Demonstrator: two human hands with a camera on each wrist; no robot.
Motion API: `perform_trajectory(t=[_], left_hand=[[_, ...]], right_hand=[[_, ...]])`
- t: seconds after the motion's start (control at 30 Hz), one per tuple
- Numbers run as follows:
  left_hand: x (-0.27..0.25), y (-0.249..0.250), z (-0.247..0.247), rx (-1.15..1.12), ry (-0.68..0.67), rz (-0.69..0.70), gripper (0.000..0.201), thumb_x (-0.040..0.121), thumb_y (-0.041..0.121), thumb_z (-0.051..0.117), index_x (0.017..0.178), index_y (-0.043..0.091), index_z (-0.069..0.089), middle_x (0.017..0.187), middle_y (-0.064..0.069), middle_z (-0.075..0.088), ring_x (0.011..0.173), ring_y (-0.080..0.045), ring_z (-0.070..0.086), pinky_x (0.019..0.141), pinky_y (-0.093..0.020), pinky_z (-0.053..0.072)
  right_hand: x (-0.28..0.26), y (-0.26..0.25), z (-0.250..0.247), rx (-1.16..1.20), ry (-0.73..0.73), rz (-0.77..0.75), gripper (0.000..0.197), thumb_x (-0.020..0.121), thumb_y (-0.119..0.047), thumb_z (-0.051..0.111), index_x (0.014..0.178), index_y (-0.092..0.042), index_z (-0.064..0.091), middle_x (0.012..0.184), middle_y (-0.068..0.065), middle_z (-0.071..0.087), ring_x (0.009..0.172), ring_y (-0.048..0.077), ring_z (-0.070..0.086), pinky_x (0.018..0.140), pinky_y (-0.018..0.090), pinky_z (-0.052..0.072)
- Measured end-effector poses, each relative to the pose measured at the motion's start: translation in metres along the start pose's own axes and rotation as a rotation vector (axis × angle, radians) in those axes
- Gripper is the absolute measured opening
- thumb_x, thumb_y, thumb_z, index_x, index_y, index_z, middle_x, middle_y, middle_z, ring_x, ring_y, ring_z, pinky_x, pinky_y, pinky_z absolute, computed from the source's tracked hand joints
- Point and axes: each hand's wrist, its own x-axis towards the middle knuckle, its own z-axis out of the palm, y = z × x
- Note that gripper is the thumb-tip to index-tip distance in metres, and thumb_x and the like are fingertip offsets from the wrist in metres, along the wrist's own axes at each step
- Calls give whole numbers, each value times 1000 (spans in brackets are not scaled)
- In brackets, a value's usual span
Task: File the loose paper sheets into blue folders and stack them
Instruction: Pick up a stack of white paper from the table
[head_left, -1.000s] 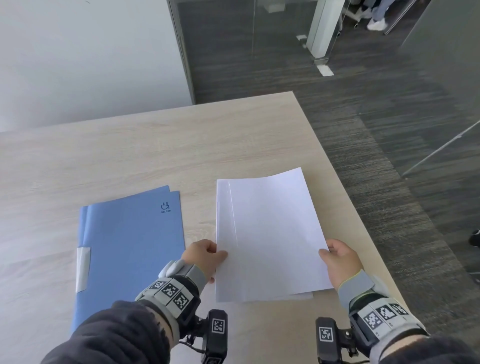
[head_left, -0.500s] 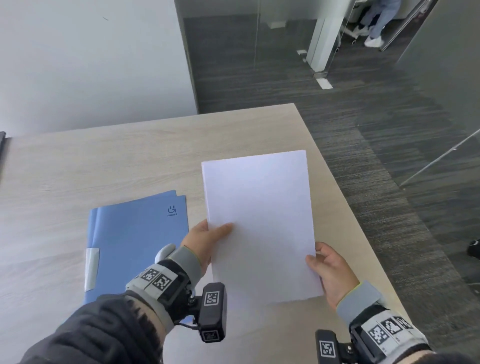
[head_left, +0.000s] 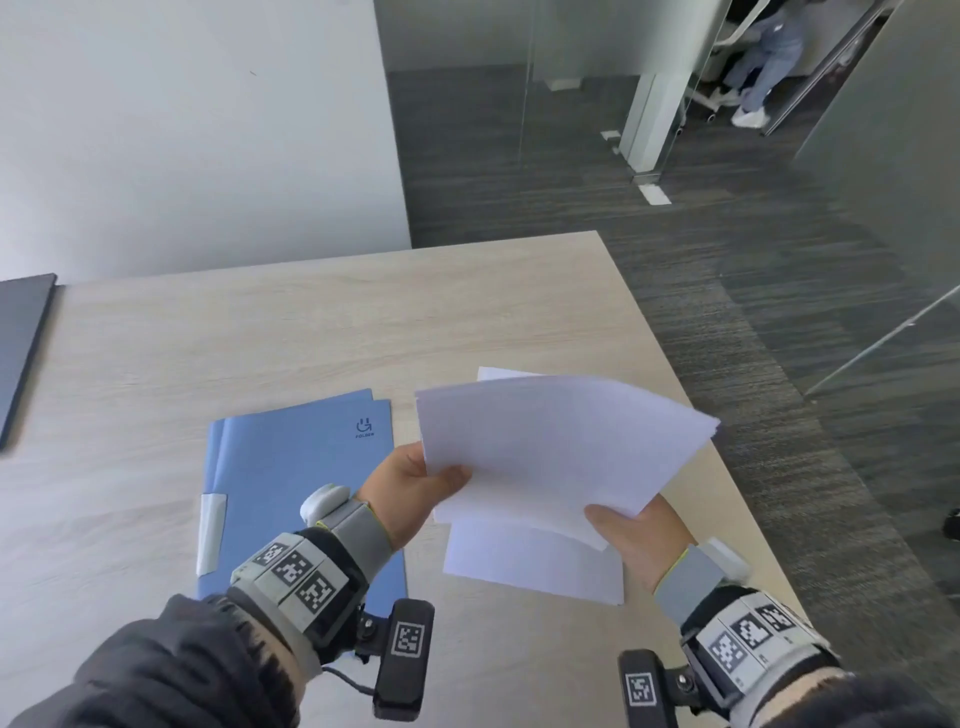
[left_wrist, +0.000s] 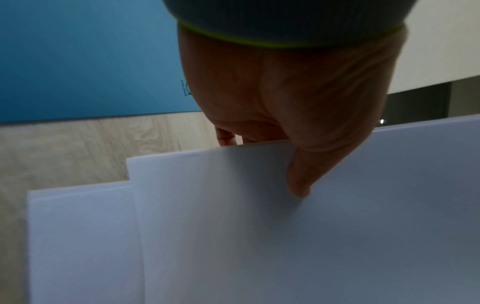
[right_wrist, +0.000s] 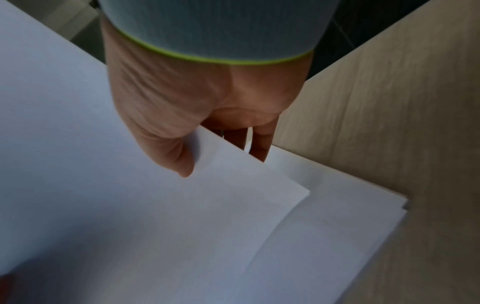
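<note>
I hold a bundle of white paper sheets (head_left: 556, 447) (left_wrist: 311, 236) (right_wrist: 116, 205) in the air above the table, turned clockwise. My left hand (head_left: 415, 488) (left_wrist: 293, 115) pinches its left edge, thumb on top. My right hand (head_left: 631, 535) (right_wrist: 197, 115) pinches its near right corner. More white sheets (head_left: 535, 564) (left_wrist: 83, 242) (right_wrist: 337, 205) lie flat on the table beneath. Blue folders (head_left: 296, 478) (left_wrist: 85, 57) lie stacked to the left, slightly offset, with a white tab on the left edge.
The light wooden table (head_left: 260, 332) ends close to the right of the papers, with dark carpet (head_left: 779, 312) beyond. A dark flat object (head_left: 21, 338) sits at the table's far left edge. A person's legs (head_left: 763, 62) show far off behind glass.
Both hands have lifted the top bundle off the pile and turned it clockwise; the sheets left on the table now show beneath it.
</note>
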Motion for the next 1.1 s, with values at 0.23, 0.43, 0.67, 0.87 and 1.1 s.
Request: perform_trajectory(t=[0.23,0.43,0.67,0.87,1.1], left_hand=[[-4,-9,13,108,-43,-42,20,76,48,69,92,59,69,103,17,76,103,-8,69,98,-42,53],[-2,-12,17,150,-21,-80,18,70,54,69,88,58,68,103,5,76,103,-21,68,97,-50,53],[3,-21,19,157,30,-120,25,64,62,66,87,56,70,99,9,77,100,-21,69,97,-51,52],[5,-23,15,154,52,-172,25,65,68,58,85,57,68,104,4,75,103,-25,66,99,-48,50],[1,-38,-16,1,188,-331,9,86,32,73,85,23,75,92,-2,77,94,-27,72,92,-39,54]], right_hand=[[-3,16,0,-52,5,79,14,73,-26,64,84,-18,71,92,13,73,92,30,68,78,42,56],[-4,13,1,-49,6,73,9,78,-23,65,86,-19,68,92,10,72,87,26,67,69,31,48],[-4,12,2,-45,42,84,2,81,-28,66,81,-29,68,86,-4,71,79,17,65,70,29,51],[-8,8,5,10,49,60,12,83,-28,68,83,-18,75,83,-5,77,84,16,70,77,28,52],[-11,-2,30,-21,-165,-1,12,88,-22,62,90,-31,71,89,-17,76,88,7,70,82,28,55]])
